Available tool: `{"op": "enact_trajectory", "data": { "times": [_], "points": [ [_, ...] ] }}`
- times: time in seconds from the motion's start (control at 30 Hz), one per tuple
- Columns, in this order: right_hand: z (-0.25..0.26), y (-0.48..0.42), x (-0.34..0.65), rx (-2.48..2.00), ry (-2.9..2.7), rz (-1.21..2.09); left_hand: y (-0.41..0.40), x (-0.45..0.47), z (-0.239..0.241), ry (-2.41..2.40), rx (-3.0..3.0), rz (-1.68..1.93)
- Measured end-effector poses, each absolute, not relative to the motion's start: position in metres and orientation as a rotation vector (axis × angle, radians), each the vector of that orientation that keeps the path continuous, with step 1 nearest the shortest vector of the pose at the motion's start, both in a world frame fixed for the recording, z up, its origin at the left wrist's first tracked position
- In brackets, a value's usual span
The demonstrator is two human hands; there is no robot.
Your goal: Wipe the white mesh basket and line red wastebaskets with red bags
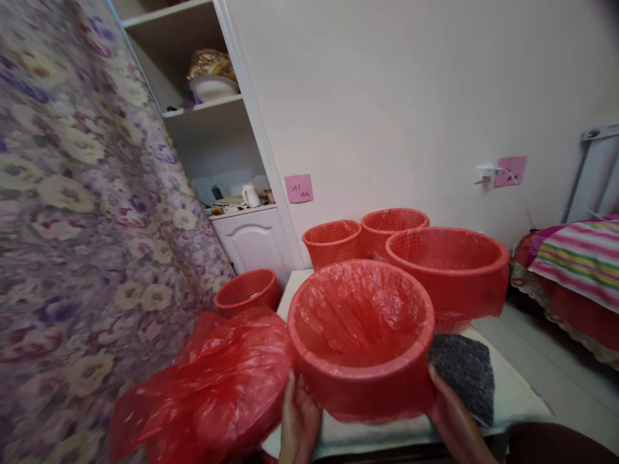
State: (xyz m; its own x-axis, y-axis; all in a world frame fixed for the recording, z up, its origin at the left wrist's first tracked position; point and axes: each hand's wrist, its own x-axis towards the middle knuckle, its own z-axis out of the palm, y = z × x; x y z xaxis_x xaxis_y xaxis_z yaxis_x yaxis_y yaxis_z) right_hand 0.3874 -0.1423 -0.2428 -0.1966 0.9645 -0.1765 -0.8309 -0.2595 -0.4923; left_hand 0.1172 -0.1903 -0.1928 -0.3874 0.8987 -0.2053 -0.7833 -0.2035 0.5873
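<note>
A round red plastic basket [372, 393], lined with a thin red plastic bag [358, 316] folded over its rim, is at the front of the table, tilted slightly toward me. My left hand [302, 419] grips its lower left side. On the opposite side, my right hand [452, 415] holds it with the thumb up along the wall; the fingers of that hand are mostly hidden. Left of my left hand lies a crumpled, puffed red plastic bag [232, 380], and what is under it cannot be made out. A dark, plastic-looking bundle [464, 370] lies beside my right hand.
Behind stand a large bag-covered red basket [454, 283] and two smaller ones, a left basket [333, 241] and a back basket [394, 222]. Another red basket [249, 293] sits by the floral curtain [111, 225]. The pale tabletop [515, 390] ends near a bed [580, 264].
</note>
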Motion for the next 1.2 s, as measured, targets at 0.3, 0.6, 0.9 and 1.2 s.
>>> {"op": "enact_trajectory", "data": {
  "times": [0.3,0.6,0.9,1.2],
  "points": [
    [-0.260,-0.129,0.393,-0.558,-0.399,1.644,-0.204,0.145,-0.207,0.730,0.289,1.834],
    [-0.247,-0.105,0.402,-0.558,-0.323,1.529,-0.246,0.135,-0.244,0.669,0.148,1.605],
    [-0.254,-0.119,0.414,-0.559,-0.393,1.554,-0.252,0.129,-0.169,0.642,0.315,1.692],
    [-0.259,-0.114,0.406,-0.558,-0.438,1.652,-0.232,0.157,-0.196,0.809,0.301,1.626]
  ]
}}
